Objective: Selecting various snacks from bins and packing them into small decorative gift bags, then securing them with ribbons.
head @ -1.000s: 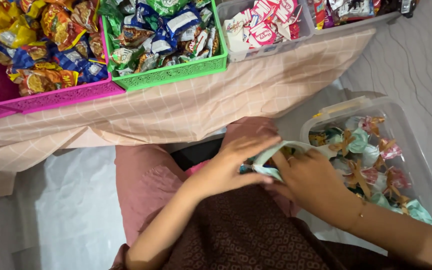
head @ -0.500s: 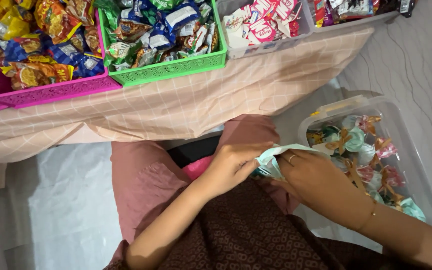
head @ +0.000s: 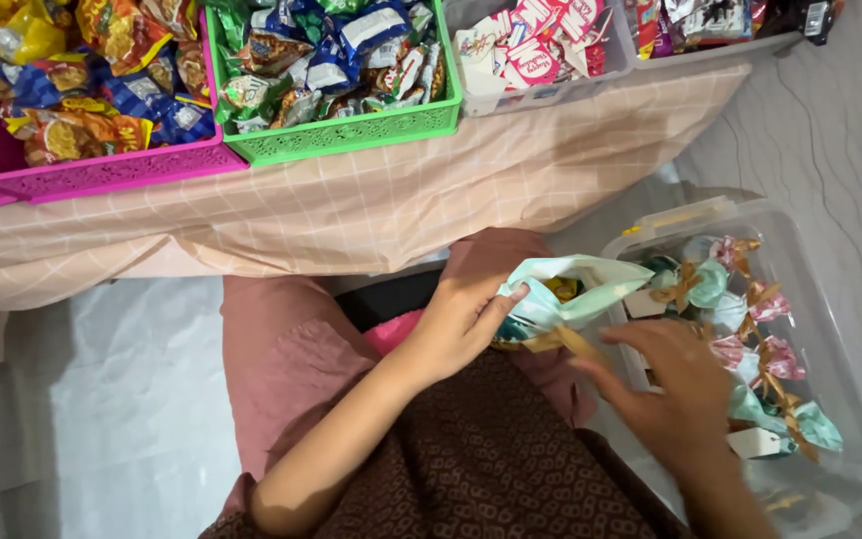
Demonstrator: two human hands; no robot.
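The left hand (head: 461, 324) pinches the neck of a pale green gift pouch (head: 561, 289) over the lap, thumb pressed against it; the right hand (head: 665, 384), fingers loosely curled, works a gold ribbon (head: 576, 342) at that neck, not yet tied; many finished ribboned pouches (head: 750, 329) fill the clear bin (head: 670, 215) just beside.

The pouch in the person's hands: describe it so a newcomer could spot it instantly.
Look right of the person's lap, at the clear plastic bin. Just left of its rim, the left hand pinches a pale green pouch. Unlike the ribbon-tied pouches in the bin, its mouth gapes open.
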